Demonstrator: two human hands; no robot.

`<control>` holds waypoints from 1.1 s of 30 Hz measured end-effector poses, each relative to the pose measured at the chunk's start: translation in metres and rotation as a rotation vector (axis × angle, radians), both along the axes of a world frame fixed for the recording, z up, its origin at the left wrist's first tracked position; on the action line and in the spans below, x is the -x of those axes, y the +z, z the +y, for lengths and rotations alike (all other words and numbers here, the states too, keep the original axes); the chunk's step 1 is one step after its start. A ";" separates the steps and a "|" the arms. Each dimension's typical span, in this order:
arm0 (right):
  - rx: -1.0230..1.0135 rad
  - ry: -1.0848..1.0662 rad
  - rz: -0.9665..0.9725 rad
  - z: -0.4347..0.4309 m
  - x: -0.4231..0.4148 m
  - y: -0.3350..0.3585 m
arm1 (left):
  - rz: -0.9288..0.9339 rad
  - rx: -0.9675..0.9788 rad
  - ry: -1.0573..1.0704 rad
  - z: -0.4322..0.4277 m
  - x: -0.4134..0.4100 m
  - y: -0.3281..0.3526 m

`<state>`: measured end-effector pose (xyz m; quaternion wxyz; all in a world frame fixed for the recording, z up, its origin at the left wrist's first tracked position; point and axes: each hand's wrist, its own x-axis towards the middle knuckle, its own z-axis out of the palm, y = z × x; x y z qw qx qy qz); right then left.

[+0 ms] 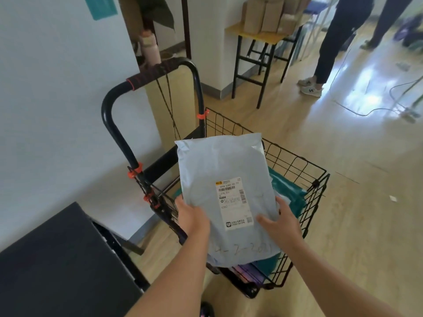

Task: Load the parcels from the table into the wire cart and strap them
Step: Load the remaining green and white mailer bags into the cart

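We hold a pale blue-grey plastic mailer parcel (pixel 225 170), with a white shipping label on its top face, in the middle of the frame. It is tilted and raised over the open top of the black wire cart (pixel 297 167). Our left hand (pixel 192 217) grips the parcel's lower left edge. Its fingers (pixel 180 202) are curled round that edge and mostly hidden beneath the plastic. Our right hand (pixel 282 221) clamps the lower right edge, with the thumb lying on top just beside the label and the other fingers wrapped under the side. The parcel's far end reaches past both hands toward the cart's back wall.

Inside the cart, a teal plastic parcel (pixel 289 191) shows to the right of the held one, and a purple flat item (pixel 242 269) lies below it. The cart's black tubular handle (pixel 114 115) rises at centre left, with a black cord (pixel 169 104) hanging from its grip. A black counter (pixel 57 259) fills the lower left. At upper centre, brown cardboard boxes (pixel 263 17) stand on a small yellow-topped counter (pixel 256 36).
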<state>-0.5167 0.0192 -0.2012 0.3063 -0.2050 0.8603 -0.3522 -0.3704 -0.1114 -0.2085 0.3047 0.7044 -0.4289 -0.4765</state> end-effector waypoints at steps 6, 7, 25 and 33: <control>0.014 -0.015 0.034 -0.021 0.067 -0.003 | 0.056 -0.054 0.121 -0.008 0.057 -0.002; 0.015 0.002 0.022 -0.025 0.080 -0.004 | 0.058 -0.061 0.152 -0.009 0.068 -0.004; -0.040 0.407 0.039 -0.066 0.270 -0.011 | 0.042 -0.156 0.390 0.045 0.205 -0.022; -0.050 0.533 0.157 -0.103 0.270 -0.018 | -0.072 -0.213 0.147 0.021 0.182 -0.035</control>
